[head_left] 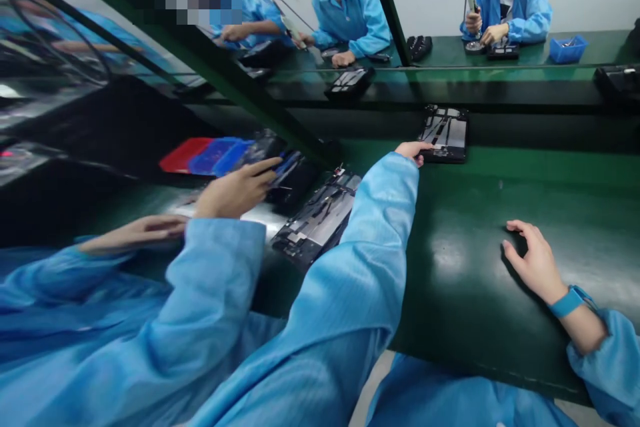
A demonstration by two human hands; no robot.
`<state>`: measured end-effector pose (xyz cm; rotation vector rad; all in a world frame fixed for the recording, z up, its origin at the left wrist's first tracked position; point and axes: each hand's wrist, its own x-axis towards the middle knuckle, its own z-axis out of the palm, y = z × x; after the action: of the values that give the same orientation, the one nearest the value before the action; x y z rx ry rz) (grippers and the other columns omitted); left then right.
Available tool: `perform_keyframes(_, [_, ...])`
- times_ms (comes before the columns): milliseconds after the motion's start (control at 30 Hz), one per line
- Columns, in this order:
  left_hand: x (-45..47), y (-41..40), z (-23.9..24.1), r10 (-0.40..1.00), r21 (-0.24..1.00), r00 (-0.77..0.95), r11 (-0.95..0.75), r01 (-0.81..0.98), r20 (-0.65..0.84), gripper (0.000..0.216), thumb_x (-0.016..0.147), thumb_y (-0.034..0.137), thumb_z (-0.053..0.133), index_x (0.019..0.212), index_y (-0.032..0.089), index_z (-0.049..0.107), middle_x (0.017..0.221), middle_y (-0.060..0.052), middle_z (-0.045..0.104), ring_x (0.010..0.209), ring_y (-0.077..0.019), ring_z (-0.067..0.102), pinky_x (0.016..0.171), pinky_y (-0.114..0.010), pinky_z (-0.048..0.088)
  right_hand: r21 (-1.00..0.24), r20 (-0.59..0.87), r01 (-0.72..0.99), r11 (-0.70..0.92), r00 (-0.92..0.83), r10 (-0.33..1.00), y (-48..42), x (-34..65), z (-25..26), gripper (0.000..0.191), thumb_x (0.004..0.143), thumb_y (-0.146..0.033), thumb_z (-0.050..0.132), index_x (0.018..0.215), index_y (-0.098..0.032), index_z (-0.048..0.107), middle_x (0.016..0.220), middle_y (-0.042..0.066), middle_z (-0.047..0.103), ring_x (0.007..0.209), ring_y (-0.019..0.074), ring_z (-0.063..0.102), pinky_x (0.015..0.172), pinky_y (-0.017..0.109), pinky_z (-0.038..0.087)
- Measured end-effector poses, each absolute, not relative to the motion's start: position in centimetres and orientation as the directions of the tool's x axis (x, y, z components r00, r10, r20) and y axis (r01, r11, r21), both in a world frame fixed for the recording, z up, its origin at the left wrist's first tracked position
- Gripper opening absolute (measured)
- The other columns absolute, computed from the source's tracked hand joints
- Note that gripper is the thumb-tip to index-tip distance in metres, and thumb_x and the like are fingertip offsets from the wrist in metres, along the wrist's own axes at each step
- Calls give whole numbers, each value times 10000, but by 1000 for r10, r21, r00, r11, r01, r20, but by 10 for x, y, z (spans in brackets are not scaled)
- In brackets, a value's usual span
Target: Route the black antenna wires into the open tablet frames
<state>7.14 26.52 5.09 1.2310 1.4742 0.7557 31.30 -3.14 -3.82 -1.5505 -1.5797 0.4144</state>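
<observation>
At the back of the green bench, my left hand (414, 151) has its fingers closed at the left edge of an opened tablet (453, 137). The tablet lies with its silver plates and dark ribbon cables facing up. My right hand (535, 260), a blue band at its wrist, rests over the bench top (465, 240) with thumb and fingers apart and nothing in them. A second opened tablet (325, 217) lies at an angle left of my left forearm, which covers part of it.
On the left, a co-worker's hand (237, 188) reaches toward dark parts near red (185, 155) and blue trays (220, 155). A slanted green post (235, 90) crosses above. Across the partition, several people in blue work beside a small blue bin (569, 49).
</observation>
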Motion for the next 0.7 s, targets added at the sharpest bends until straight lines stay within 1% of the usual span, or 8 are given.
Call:
perform_keyframes(100, [93,257,54,925,914,33,369,169,-379,278,989,363,766,1120,132,687,976,-58,711,701,-110,638,616,-242,566,-767,342,616,178,159,926,-30,317,-41,295,921,-334,650,1204,-258,681,1147,129,789,1105,326,749,995,567,631])
perform_keyframes(200, [109,225,57,916,918,52,394,51,-397,265,961,278,793,853,145,592,684,38,547,462,-23,401,436,-154,345,-835,319,527,158,231,919,-27,322,-45,284,920,-362,676,1178,-244,688,1152,119,783,1066,286,754,975,518,635])
perform_keyframes(267, [108,183,54,908,911,81,413,7,-412,310,1000,263,718,776,169,525,610,73,451,418,-24,373,403,-164,296,-890,284,440,124,318,905,-25,325,-48,290,925,-382,688,1177,-238,685,1174,118,766,1053,264,748,976,499,631])
perform_keyframes(333, [95,125,45,890,898,134,441,-2,-436,326,973,302,732,760,181,517,573,81,432,383,-43,372,367,-196,263,-928,260,357,104,420,869,-24,326,-48,309,927,-401,693,1187,-236,675,1204,122,742,1074,256,738,1001,499,624])
perform_keyframes(433, [62,28,27,850,885,267,466,20,-453,417,808,460,871,898,148,610,655,53,572,370,-43,394,350,-215,271,-938,262,329,105,479,838,-25,327,-42,360,945,-427,681,1252,-239,663,1275,137,717,1148,263,726,1053,509,609])
perform_keyframes(567, [23,-64,20,695,816,429,513,268,-578,520,847,644,741,1046,179,623,634,45,614,447,-127,544,439,-256,431,-834,351,530,154,294,889,-27,328,-28,355,980,-435,651,1287,-259,687,1369,134,721,1289,289,681,1145,552,551])
perform_keyframes(633, [14,-80,25,716,808,416,362,465,-560,496,895,629,673,1109,182,657,749,-10,710,540,-168,630,529,-300,498,-764,394,616,194,207,896,-26,330,-23,321,989,-437,638,1248,-258,705,1365,130,733,1321,297,667,1175,567,523])
perform_keyframes(700, [12,-75,31,814,763,371,129,634,-446,485,912,592,653,1170,183,698,863,-43,764,627,-193,677,630,-334,526,-712,410,672,203,163,897,-23,331,-18,314,998,-440,617,1231,-250,708,1356,136,736,1317,301,667,1169,569,519])
